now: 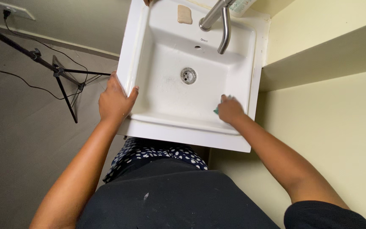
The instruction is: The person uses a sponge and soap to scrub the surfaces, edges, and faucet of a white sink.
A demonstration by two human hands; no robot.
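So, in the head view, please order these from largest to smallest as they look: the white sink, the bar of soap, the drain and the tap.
1. White sink, by far the largest.
2. Tap, a long curved metal spout.
3. Bar of soap and drain look about alike; I would not rank them.

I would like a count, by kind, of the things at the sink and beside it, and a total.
White sink: 1
Metal tap: 1
Drain: 1
Beige soap bar: 1
Small teal scrubber under the right hand: 1
Black tripod on the floor: 1
Hands: 2; the left hand grips the sink's rim.
Total: 8
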